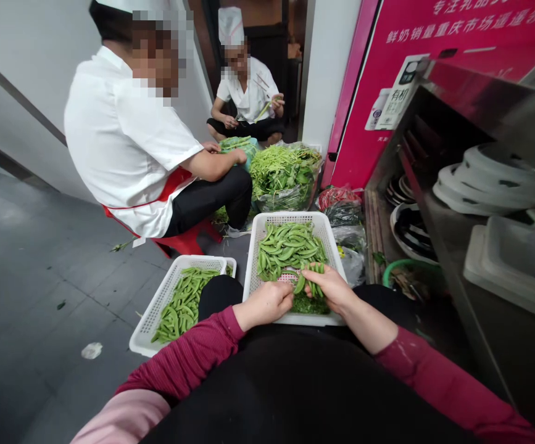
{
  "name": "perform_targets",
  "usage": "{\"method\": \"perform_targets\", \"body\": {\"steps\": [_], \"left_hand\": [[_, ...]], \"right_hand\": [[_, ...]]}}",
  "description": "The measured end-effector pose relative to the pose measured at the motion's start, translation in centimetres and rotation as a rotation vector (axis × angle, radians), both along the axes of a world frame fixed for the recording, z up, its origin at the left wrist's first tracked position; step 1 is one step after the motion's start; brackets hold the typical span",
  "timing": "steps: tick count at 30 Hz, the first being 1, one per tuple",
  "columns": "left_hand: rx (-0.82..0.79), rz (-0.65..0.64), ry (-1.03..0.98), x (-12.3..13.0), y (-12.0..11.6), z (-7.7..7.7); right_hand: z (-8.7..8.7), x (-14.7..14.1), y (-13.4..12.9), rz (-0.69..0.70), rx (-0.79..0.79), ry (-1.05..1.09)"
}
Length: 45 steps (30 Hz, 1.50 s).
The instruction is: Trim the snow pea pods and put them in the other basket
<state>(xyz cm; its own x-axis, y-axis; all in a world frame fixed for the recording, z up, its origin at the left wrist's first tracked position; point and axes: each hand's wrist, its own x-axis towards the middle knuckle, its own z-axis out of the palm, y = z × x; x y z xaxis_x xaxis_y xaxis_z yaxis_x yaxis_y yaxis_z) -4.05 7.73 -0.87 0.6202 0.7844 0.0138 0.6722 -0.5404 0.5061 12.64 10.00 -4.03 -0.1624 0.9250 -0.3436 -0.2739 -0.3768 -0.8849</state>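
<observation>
Across my lap rests a white perforated basket [250, 259] with many green pea pods [288, 246] heaped in its far part. My right hand [334, 288] is closed around a small bunch of pods [312, 280] over the basket's near right side. Beside it, my left hand [269, 302] is closed in a pinch close to one of these pods. What its fingertips hold is hidden. Small green trimmings [308, 304] lie in the near end of the basket, below my hands. To the left, on the floor, a second white basket [149, 314] holds more pods [186, 302].
One person in white [123, 129] sits on a red stool [190, 242] at left; another [248, 92] crouches behind, handling greens. A big bag of leafy greens [286, 169] stands ahead. At right, a metal shelf [452, 240] carries white trays and lids [493, 179].
</observation>
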Motion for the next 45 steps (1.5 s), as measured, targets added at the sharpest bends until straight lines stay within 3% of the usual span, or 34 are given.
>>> {"method": "perform_targets", "body": {"steps": [4, 8, 10, 12, 15, 19, 22, 24, 26, 28, 30, 33, 36, 40, 43, 45], "left_hand": [[-0.005, -0.003, 0.021, 0.3, 0.1, -0.7], [-0.015, 0.369, 0.052, -1.3, 2.1, -1.9], [-0.052, 0.449, 0.091, -2.5, 2.9, -2.2], [-0.022, 0.360, 0.093, -3.1, 2.9, -1.9], [0.120, 0.100, 0.126, -2.5, 1.8, -1.0], [0.188, -0.178, 0.331, -0.7, 1.0, 0.0], [0.163, -0.294, 0.334, 0.2, 1.9, 0.4], [0.094, -0.281, 0.223, 0.8, 2.8, 0.6], [-0.049, -0.167, 0.025, 1.5, 3.8, 0.5], [-0.216, 0.036, -0.181, 2.1, 4.6, -0.1], [-0.350, 0.220, -0.231, 2.2, 5.1, -1.3], [-0.360, 0.242, 0.041, 1.4, 5.0, -4.1], [-0.189, 0.133, 0.287, 0.9, 4.7, -6.8], [-0.063, 0.027, 0.375, 3.1, 5.3, -8.9], [-0.134, 0.001, 0.391, 4.8, 6.2, -9.3], [-0.176, 0.005, 0.358, 5.1, 6.8, -9.3]], "right_hand": [[0.4, -0.2, -0.6, 0.205, 0.015, 0.001], [0.4, 0.4, -0.8, 0.440, -0.001, 0.022], [0.3, 1.0, -0.7, 0.452, -0.051, 0.043], [0.1, 1.4, -0.7, 0.426, -0.111, 0.060], [-0.3, 1.7, -0.7, 0.397, -0.163, 0.068], [-0.7, 2.1, -0.6, 0.482, -0.141, 0.037], [-0.2, 2.6, -0.2, 0.640, -0.066, -0.099], [0.7, 3.0, 0.3, 0.720, 0.059, -0.278], [1.4, 3.1, 0.9, 0.644, 0.246, -0.474], [1.8, 3.2, 1.6, 0.396, 0.387, -0.561], [1.7, 3.7, 2.3, 0.073, 0.391, -0.435], [0.9, 5.6, 3.0, -0.257, 0.218, 0.015], [-0.1, 8.0, 3.0, -0.274, 0.004, 0.308], [-0.9, 8.8, 1.7, -0.213, -0.192, 0.416], [-1.3, 7.8, 0.5, -0.139, -0.200, 0.385], [-1.6, 7.3, 0.0, -0.092, -0.133, 0.230]]}}
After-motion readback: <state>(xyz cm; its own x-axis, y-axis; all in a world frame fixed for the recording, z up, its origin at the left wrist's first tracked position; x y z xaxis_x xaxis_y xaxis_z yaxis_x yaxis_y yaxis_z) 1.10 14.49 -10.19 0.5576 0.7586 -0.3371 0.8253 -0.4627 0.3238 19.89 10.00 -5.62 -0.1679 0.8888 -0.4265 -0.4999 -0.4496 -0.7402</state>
